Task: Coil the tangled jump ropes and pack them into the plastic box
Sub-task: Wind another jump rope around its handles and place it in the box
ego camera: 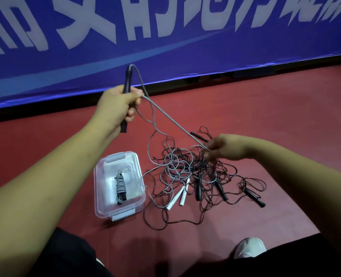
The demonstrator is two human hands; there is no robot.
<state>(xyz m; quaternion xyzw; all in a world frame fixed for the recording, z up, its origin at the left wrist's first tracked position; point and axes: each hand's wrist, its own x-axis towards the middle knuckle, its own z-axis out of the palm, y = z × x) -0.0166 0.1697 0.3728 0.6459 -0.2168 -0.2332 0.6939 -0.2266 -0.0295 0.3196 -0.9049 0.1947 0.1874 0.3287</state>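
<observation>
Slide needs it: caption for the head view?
Left hand grips a handle, right hand pinches its grey cord over the tangle; one coiled rope in the box.

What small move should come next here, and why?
Probably the right hand should pull the grey rope out of the tangle: it runs taut from the handle the left hand grips to the right hand's pinch, yet its far part lies looped in the pile.

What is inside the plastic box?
One coiled grey jump rope, wrapped round its black handles, lies in the plastic box. Nothing else shows; the spot beneath the bundle is covered.
</observation>
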